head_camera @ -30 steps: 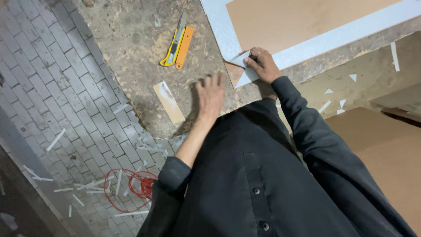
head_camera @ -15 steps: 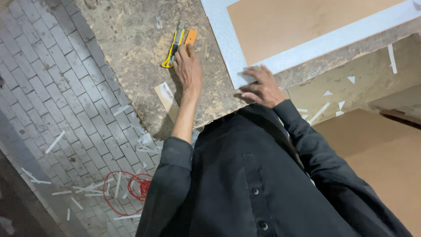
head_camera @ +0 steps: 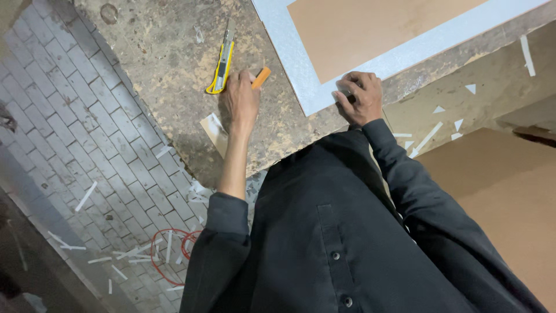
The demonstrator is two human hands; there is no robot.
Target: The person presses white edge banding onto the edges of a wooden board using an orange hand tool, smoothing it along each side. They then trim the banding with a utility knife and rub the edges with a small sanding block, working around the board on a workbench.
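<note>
The left hand [head_camera: 239, 99] lies on the worn stone bench [head_camera: 168, 64], fingers curled loosely over an orange marker [head_camera: 262, 77]; whether they truly pinch it cannot be told, since only the marker's far end shows past the knuckles. That end points toward one o'clock, so its long axis runs from seven to one. Just beside the hand, at eleven o'clock from it, lies a yellow knife [head_camera: 221, 64], apart from the fingers, its blade tip toward twelve and its butt toward six, long axis nearly parallel to the marker's. The two tools likely sit there to stay within easy reach of that hand.

The right hand [head_camera: 359, 98] is closed, knuckles up, pressing on the near corner of a board [head_camera: 370, 29], brown with a pale grey border [head_camera: 289, 52]. Something small and dark shows under its fingers, too hidden to name. The grip seems meant to pin the board against the bench edge so it does not slide. The board lies at two o'clock from the left hand, its long edge running toward two.

A paper slip [head_camera: 213, 130] rests at the bench edge by the left wrist. White offcuts [head_camera: 139, 250] and a red wire loop [head_camera: 174, 255] litter the paved floor [head_camera: 69, 116] at seven o'clock
</note>
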